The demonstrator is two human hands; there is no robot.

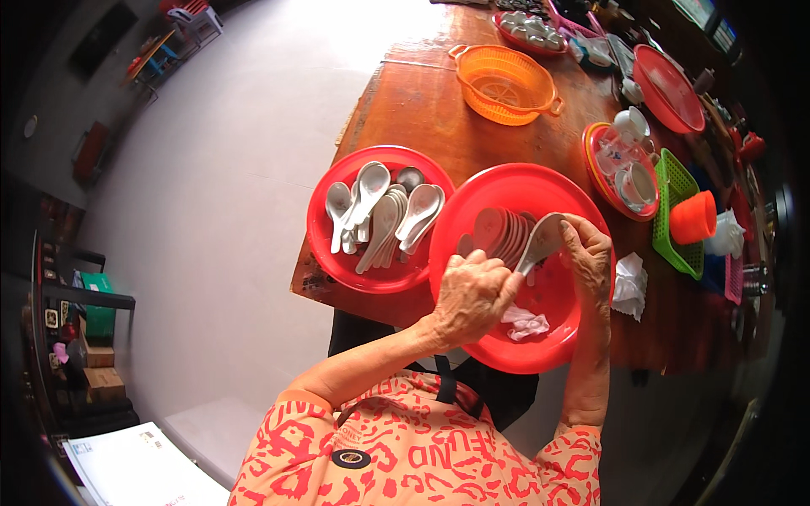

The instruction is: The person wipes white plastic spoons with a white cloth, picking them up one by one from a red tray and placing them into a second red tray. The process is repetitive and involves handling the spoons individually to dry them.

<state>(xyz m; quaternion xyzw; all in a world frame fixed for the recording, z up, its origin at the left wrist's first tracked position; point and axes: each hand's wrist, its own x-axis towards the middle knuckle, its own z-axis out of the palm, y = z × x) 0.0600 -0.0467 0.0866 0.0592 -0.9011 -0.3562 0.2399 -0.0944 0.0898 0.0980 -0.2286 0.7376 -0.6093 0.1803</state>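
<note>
Both hands hold one pale Chinese soup spoon above a large red plastic basin. My left hand is closed around the handle end, while my right hand pinches the bowl's edge between thumb and fingers. Under the water-like sheen of this basin lies a row of nested soup spoons, partly covered by my left hand. A crumpled whitish cloth rests near the basin's front wall. To the left, a second red basin carries several white soup spoons and a round metal spoon bowl.
An orange colander stands farther back on the wooden table. On the right are a red plate of cups, a green basket, an orange cup and crumpled tissue. The table's left edge borders the floor.
</note>
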